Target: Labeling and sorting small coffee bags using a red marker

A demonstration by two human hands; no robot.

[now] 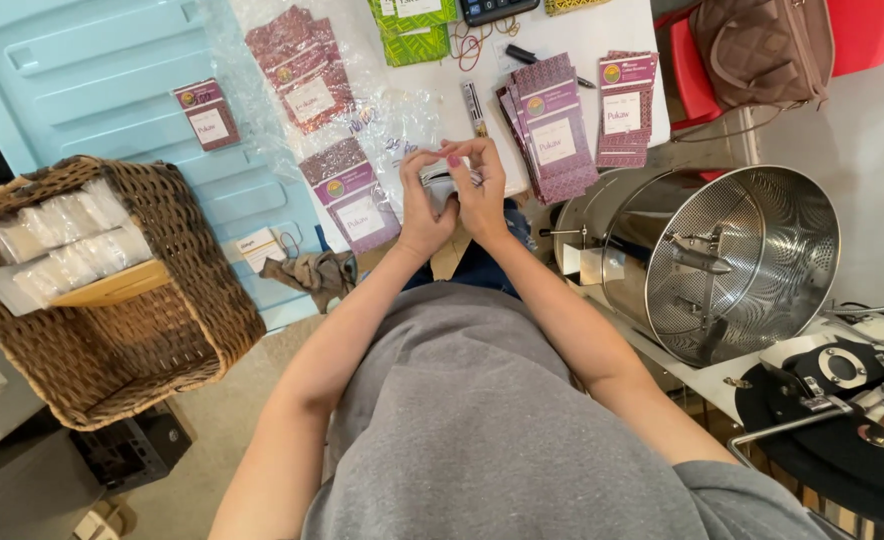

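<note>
Centrally, a seated person's left hand (424,205) and right hand (479,192) meet over the lap, fingers pinched together on a small silvery-grey packet (442,187) held just below the white table's (602,30) near edge. Judged from this, the step in hand is fingering the packet's top edge; the next move would call for a steady two-handed pinch. Largest container: the perforated stainless-steel drum (762,250) at right, holding only its inner paddle and shaft. Next, the brown woven wicker basket (177,290) at left, carrying clear bags of white contents (67,240) on a pale wooden board. Smaller, stacks of flat maroon patterned pouches (554,125) lie on the table, their contents hidden.
</note>
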